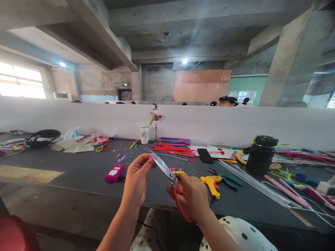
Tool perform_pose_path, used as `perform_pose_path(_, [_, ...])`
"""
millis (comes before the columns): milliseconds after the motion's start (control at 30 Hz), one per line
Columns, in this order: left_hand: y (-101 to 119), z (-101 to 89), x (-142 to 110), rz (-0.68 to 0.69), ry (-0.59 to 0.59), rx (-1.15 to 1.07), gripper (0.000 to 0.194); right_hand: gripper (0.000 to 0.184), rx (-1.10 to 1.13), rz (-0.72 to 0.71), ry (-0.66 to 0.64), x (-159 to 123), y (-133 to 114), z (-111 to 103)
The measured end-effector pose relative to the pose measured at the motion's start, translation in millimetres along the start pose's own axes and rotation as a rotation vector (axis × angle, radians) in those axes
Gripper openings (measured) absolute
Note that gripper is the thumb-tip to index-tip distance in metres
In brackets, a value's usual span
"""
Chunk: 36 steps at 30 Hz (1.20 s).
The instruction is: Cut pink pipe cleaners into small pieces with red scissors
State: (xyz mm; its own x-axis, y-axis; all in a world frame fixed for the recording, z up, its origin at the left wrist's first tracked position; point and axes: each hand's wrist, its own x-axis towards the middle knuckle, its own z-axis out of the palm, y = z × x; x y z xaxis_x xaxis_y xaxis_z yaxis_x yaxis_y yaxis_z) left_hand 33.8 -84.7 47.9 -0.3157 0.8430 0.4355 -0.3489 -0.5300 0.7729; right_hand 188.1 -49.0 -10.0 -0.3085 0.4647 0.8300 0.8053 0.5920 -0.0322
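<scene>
My right hand (192, 195) is closed around the red handles of a pair of scissors (163, 166), whose blades point up and to the left. My left hand (138, 174) pinches at the blade tips. A tiny purple bit shows above those fingertips; the rest of what they hold is hidden. Beyond the hands lies a pile of red, orange and purple pipe cleaners (175, 146). Small purple pieces (121, 158) and pink pieces (176, 169) are scattered on the dark table (89, 174). Something yellow sticks out beside my right hand.
To the right are a yellow glue gun (211, 184), green-handled pliers (230, 179), a phone (205, 156), clear sticks (253, 181) and a black flask (261, 155). Left lie a magenta box (114, 173) and yellow-and-red scissors (102, 148). A white cup (144, 135) stands by the white partition (209, 123).
</scene>
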Motion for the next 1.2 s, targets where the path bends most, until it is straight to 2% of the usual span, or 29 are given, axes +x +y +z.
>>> perform_pose_path(200, [2,1.4,-8,-0.024,0.022,-0.022,0.008,0.033,0.000,-0.016,0.032,-4,-2,-5])
perform_pose_path(433, [14,3.9,-35,-0.005,0.125,-0.049,0.007,0.025,0.079,-0.102,0.075,-7,-14,-26])
perform_pose_path(567, [19,5.4,-45,0.026,0.122,-0.021,0.006,0.021,0.135,-0.121,0.108,-10,-18,-32])
perform_pose_path(1200, [17,6.3,-42,0.039,0.149,0.027,0.008,0.024,0.084,-0.103,0.108,-11,-17,-29])
